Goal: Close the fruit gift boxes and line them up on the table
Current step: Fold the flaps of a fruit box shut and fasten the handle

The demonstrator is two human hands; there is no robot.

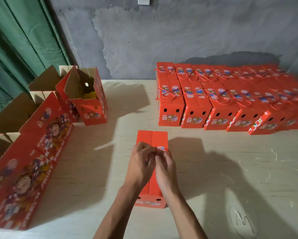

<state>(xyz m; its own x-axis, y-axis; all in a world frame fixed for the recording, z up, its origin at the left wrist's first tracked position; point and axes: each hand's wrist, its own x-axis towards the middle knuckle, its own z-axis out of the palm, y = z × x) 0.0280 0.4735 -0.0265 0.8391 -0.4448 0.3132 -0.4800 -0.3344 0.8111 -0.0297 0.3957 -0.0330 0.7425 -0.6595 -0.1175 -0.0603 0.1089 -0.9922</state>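
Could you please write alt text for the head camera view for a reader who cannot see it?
Two hands, left hand and right hand, work together at the top flaps of a red gift box on a pale table. Closed boxes stand in rows at the far right; open boxes wait at the left.

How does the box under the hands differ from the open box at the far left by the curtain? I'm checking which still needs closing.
The box under the hands has its top flaps folded flat; the open box has flaps standing up, yellow contents showing. Both hands, left hand and right hand, work on the first; nothing touches the second. Both are red with printed fronts.
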